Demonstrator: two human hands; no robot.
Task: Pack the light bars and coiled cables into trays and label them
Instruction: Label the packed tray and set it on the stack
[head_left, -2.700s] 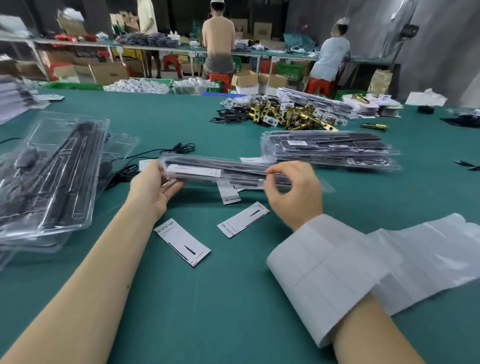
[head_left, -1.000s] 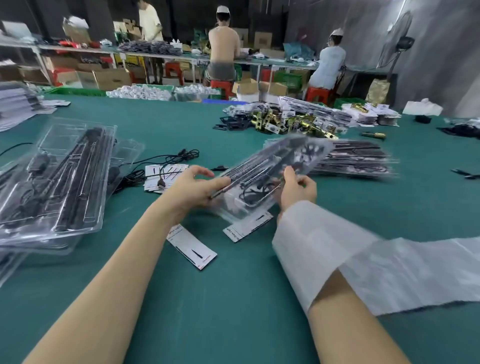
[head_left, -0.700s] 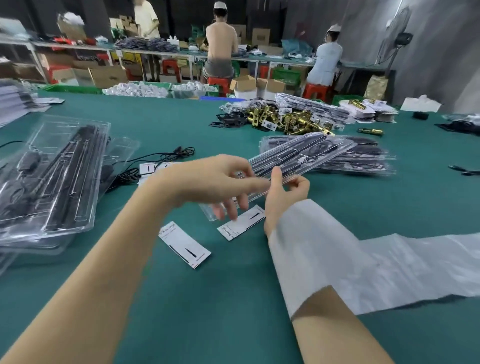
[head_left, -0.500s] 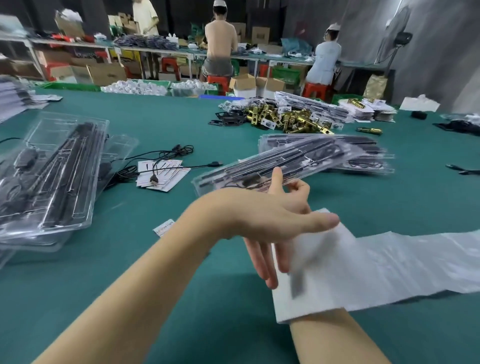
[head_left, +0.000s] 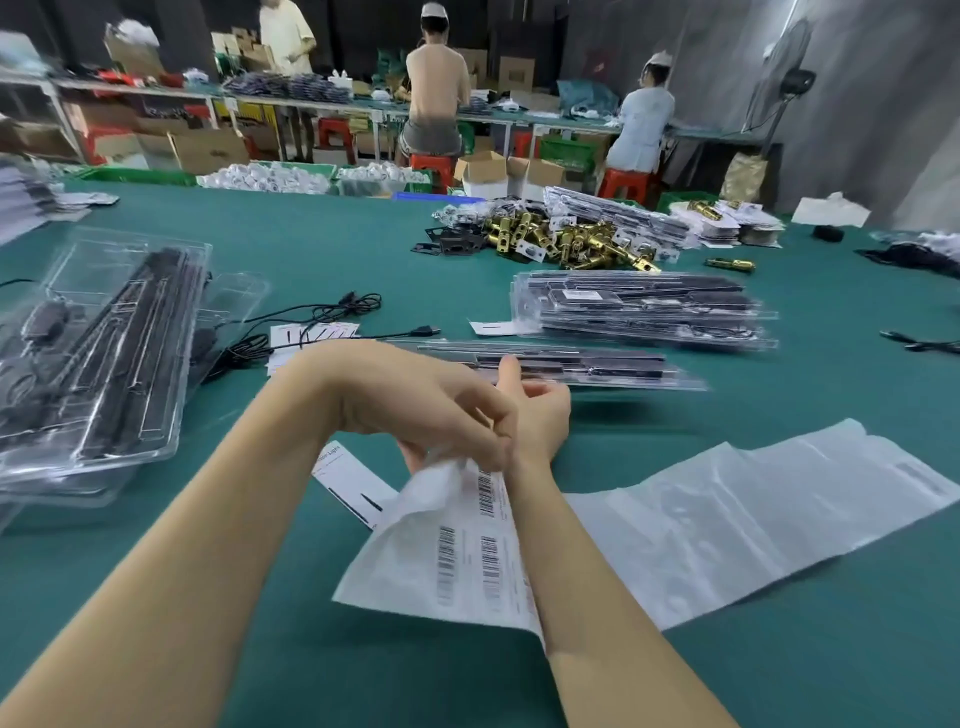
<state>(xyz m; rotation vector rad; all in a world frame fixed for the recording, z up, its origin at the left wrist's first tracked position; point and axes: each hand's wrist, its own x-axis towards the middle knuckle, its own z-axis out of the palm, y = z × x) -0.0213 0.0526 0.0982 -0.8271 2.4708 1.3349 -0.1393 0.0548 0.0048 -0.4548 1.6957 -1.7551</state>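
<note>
Lying flat on the green table (head_left: 519, 675), the packed tray (head_left: 597, 364) sits just beyond the right hand (head_left: 535, 415), whose thumb points up against its near edge; whether the fingers grip it, I cannot tell. Nearer than the tray, the left hand (head_left: 415, 400) curls its fingers, pinching the top of the barcode label sheet (head_left: 467, 551) draped by the right wrist. Beyond the tray is a stack of finished trays (head_left: 644, 312); left of it, loose cables (head_left: 332, 312).
</note>
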